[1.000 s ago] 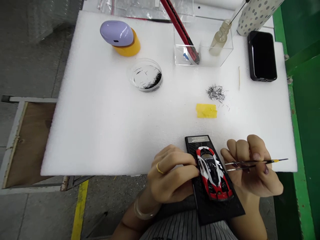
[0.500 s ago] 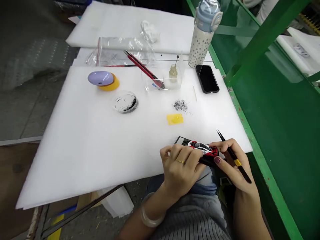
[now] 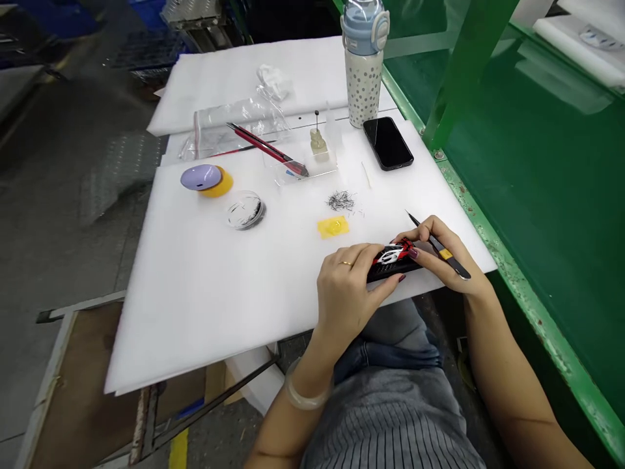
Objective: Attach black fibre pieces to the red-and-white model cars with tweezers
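A small red, white and black model car (image 3: 392,254) on a black base is held between both hands at the table's near right edge. My left hand (image 3: 346,286) wraps the base's left end, its thumb along the near side. My right hand (image 3: 444,251) pinches the car's right end with thumb and fingers. Black tweezers (image 3: 442,251) with a yellow band lie across that same hand, tips pointing up and left. Just beyond the car are a yellow piece of tape or film (image 3: 333,227) and a pile of fine black slivers (image 3: 340,200).
A round clear dish (image 3: 245,210) holds more black slivers. Behind lie a purple and yellow oval object (image 3: 202,177), a red cutter knife (image 3: 268,150), a small glass bottle (image 3: 318,142), a phone (image 3: 388,143) and a drinking bottle (image 3: 364,71). A green metal frame (image 3: 481,221) borders the right.
Both hands have carried the model car forward over the table edge and tilted it. The left thumb has come into sight. The head view has shifted too.
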A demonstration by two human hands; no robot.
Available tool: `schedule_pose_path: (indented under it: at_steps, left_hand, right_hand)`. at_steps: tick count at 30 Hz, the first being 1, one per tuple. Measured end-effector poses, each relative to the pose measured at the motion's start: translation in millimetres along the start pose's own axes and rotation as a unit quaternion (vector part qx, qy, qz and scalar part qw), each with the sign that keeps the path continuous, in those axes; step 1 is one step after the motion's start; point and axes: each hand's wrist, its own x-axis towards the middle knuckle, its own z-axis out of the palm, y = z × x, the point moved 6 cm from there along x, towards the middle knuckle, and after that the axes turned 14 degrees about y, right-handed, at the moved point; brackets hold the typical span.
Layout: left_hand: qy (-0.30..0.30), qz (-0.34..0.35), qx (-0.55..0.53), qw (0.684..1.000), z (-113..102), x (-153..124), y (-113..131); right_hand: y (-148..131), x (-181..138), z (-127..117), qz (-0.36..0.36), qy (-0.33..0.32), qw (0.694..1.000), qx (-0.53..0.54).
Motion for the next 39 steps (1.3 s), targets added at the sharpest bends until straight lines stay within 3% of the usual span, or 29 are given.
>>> schedule_pose_path:
  at_steps: [5,17,39]
  left_hand:
    - [-0.035,-0.014,-0.005,0.999,3.8,2.9,-1.6]
    - [-0.012,0.052,0.036,0.998,4.2,1.7,2.2]
    - [-0.014,-0.001,-0.001,1.000,4.6,1.8,-4.5]
  right_hand:
    - [1.7,-0.5,-1.2,-0.011,-0.005,1.000,-0.002]
    - [1.4,2.1,-0.1,-0.021,-0.006,1.000,-0.003]
    - [4.6,3.0,2.5,0.014,0.032,0.999,0.012]
